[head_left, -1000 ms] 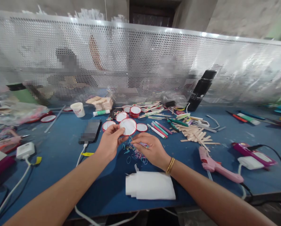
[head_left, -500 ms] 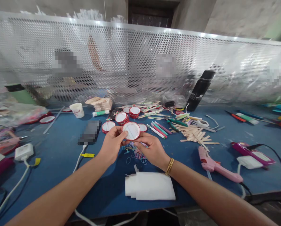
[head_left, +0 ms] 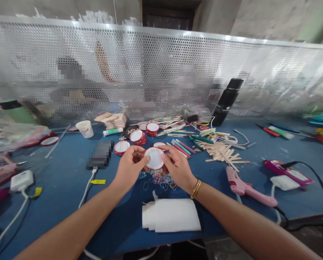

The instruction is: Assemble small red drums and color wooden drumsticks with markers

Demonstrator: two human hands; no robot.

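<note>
Both hands hold one round lid [head_left: 154, 157] with a red rim and a white face, lifted a little above the blue table [head_left: 69, 180]. My left hand [head_left: 129, 167] pinches its left edge with thumb and fingers. My right hand [head_left: 177, 167] grips its right edge, a gold bracelet on that wrist. Under the hands lies a heap of small coloured rubber bands [head_left: 159, 179]. More red-rimmed lids [head_left: 137, 136] sit just beyond.
A folded white foam sheet [head_left: 172, 215] lies near the front edge. A phone [head_left: 101, 154] on a cable is at left, a pink glue gun [head_left: 245, 187] and wooden sticks [head_left: 223, 153] at right, pens [head_left: 181, 147] and a paper cup [head_left: 84, 128] further back. A perforated metal screen [head_left: 161, 72] walls the rear.
The right hand left the rubber bands and came up to grip the lid's right edge. The lid now faces me, held by both hands and slightly nearer.
</note>
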